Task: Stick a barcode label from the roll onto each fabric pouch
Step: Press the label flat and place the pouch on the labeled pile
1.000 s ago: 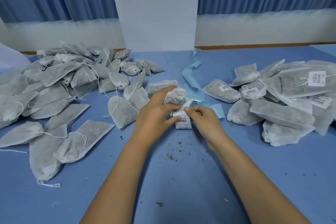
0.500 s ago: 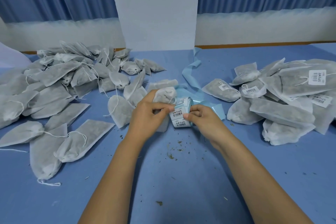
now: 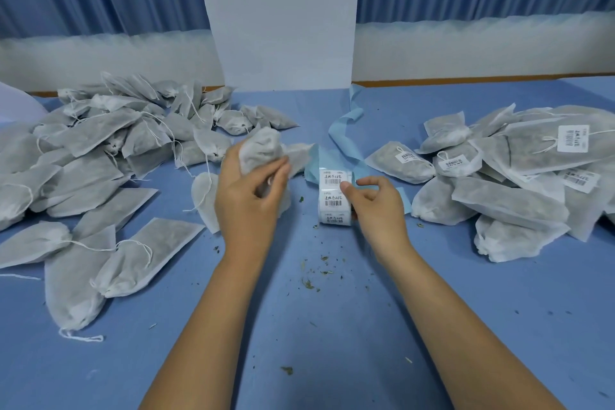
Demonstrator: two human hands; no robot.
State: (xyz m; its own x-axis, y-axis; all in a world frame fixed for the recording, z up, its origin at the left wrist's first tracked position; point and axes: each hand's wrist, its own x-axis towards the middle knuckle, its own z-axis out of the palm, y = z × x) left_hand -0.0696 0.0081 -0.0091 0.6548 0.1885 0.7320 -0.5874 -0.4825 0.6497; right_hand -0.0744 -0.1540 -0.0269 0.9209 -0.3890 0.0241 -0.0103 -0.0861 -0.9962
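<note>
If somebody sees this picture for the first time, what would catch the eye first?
Probably the two hands in the middle: the left hand grips a grey pouch, and the right hand holds the label roll. Next come the heaps on the blue table: unlabelled pouches at the left, labelled pouches at the right.

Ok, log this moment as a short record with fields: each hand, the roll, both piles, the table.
left hand: grips one pouch, raised, no label visible on it
right hand: at the label roll, thumb on a label's edge, fingers curled beside the roll
roll: barcode labels facing up; blue backing strip trails away from it
left pile: unlabelled pouches, drawstrings loose
right pile: labelled pouches, white barcode labels showing
table: blue surface, dried plant crumbs between the forearms
</note>
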